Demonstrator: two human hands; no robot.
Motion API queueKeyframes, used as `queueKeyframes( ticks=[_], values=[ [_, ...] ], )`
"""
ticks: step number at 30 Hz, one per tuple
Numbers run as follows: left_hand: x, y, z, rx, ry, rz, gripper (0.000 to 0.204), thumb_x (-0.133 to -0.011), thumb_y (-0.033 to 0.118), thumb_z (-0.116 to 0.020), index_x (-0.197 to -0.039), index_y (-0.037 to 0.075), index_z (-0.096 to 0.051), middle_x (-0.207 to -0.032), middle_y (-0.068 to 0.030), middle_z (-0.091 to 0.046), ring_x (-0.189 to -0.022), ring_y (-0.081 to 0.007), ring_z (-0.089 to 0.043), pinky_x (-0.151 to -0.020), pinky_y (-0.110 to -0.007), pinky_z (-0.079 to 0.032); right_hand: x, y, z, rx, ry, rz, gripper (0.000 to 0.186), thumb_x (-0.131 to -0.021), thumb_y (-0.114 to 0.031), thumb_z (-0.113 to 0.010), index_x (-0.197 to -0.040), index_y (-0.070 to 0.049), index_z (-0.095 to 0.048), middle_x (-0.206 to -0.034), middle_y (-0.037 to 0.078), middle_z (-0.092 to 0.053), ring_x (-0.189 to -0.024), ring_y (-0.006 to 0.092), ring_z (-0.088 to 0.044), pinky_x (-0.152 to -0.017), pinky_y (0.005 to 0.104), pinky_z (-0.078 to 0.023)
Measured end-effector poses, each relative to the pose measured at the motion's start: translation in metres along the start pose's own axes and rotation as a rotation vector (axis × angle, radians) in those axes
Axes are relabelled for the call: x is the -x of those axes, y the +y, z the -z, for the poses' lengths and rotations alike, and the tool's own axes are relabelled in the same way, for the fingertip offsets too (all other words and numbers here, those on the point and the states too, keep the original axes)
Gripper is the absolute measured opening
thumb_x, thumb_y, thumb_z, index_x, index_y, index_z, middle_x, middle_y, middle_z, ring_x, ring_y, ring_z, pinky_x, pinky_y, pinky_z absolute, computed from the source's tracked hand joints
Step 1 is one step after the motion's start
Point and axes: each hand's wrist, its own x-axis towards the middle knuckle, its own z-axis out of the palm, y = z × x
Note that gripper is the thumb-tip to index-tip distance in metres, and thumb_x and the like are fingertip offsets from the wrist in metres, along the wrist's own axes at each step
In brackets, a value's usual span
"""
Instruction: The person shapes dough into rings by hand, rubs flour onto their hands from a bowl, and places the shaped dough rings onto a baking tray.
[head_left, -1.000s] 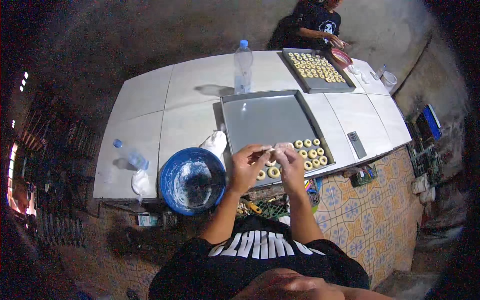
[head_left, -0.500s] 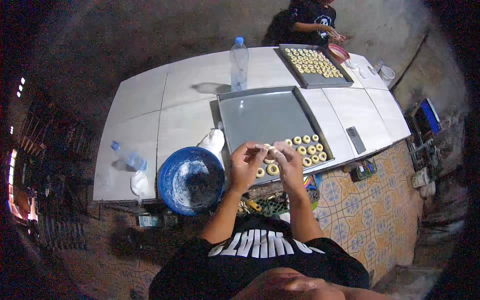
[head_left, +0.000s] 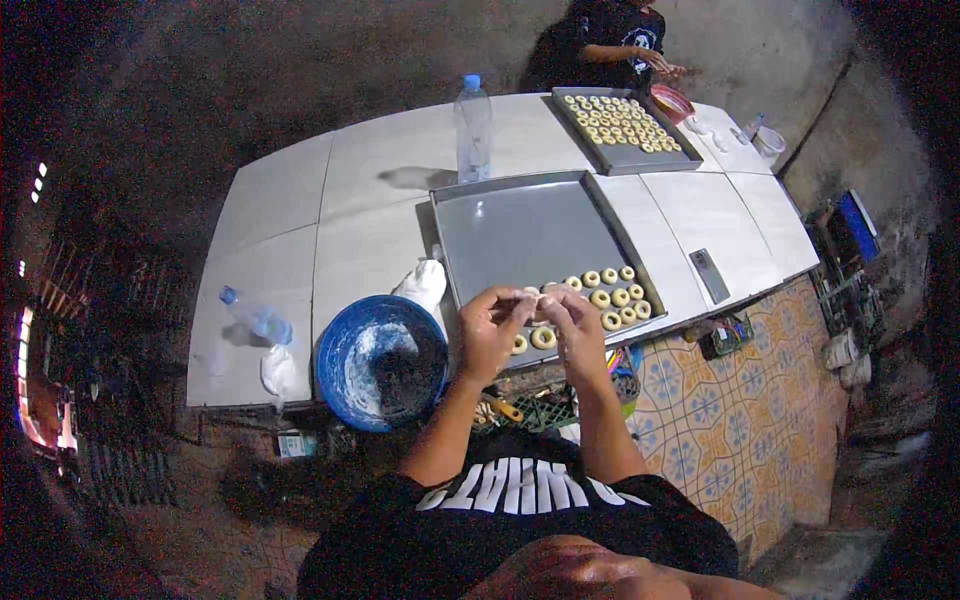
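My left hand (head_left: 492, 328) and my right hand (head_left: 570, 318) meet over the near edge of a grey baking tray (head_left: 520, 235). Together they pinch a small pale piece of dough (head_left: 530, 296) between the fingertips. Several dough rings (head_left: 612, 294) lie in rows on the tray's near right corner. Most of the tray is bare metal. A blue bowl (head_left: 381, 361) dusted with white flour sits just left of my left hand.
A white tiled table (head_left: 330, 210) holds an upright water bottle (head_left: 473, 127), a lying bottle (head_left: 256, 317), a white bag (head_left: 424, 284) and a phone (head_left: 709, 275). A second tray of rings (head_left: 620, 125) stands at the far end, where another person (head_left: 610, 40) works.
Both hands stay together over the tray's near edge, working the dough piece; the view has shifted only slightly.
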Motion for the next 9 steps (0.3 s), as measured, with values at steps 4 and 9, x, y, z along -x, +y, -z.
queueKeyframes(
  ticks=[4, 9],
  values=[
    [0.000, -0.004, -0.001, -0.005, 0.002, -0.030, 0.015, -0.096, 0.005, -0.069, -0.108, -0.003, -0.069, -0.101, -0.0079, -0.073, -0.090, -0.0128, -0.070, -0.082, -0.028, -0.057, 0.001, 0.003, 0.002, -0.006, 0.014, -0.038, 0.017, -0.099, -0.017, -0.065, -0.102, -0.001, -0.069, -0.098, 0.002, -0.064, -0.093, 0.0124, -0.060, -0.086, 0.0281, -0.047],
    [-0.004, -0.011, 0.009, -0.108, -0.135, -0.059, 0.035, -0.099, 0.007, -0.065, -0.133, 0.003, -0.061, -0.118, -0.0093, -0.071, -0.106, -0.0190, -0.069, -0.096, -0.033, -0.054, -0.004, 0.011, 0.001, 0.082, -0.074, 0.163, 0.020, -0.094, -0.019, -0.073, -0.110, -0.007, -0.072, -0.104, 0.003, -0.065, -0.088, 0.0119, -0.061, -0.073, 0.0250, -0.048]
  ],
)
